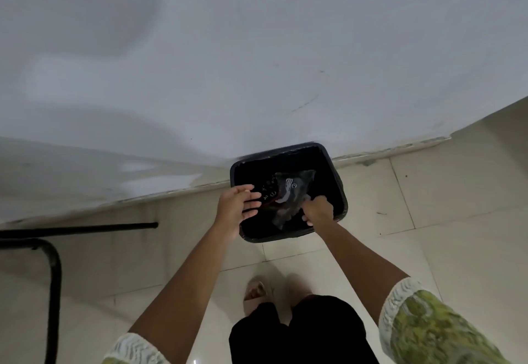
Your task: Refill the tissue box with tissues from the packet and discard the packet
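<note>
Packet (288,195): empty, crumpled, clear plastic with dark and red-white print, too blurred to read. Lies slack and tilted over the open mouth of a black square bin (340,189), partly inside it. Its near-right edge is pinched by the right hand (318,209), fingers curled closed on the plastic. Left hand (237,206) is at the packet's left side, fingers spread and loose, tips at or just touching the printed part; contact cannot be told. Bin stands on the tiled floor against the white wall, lined black inside.
</note>
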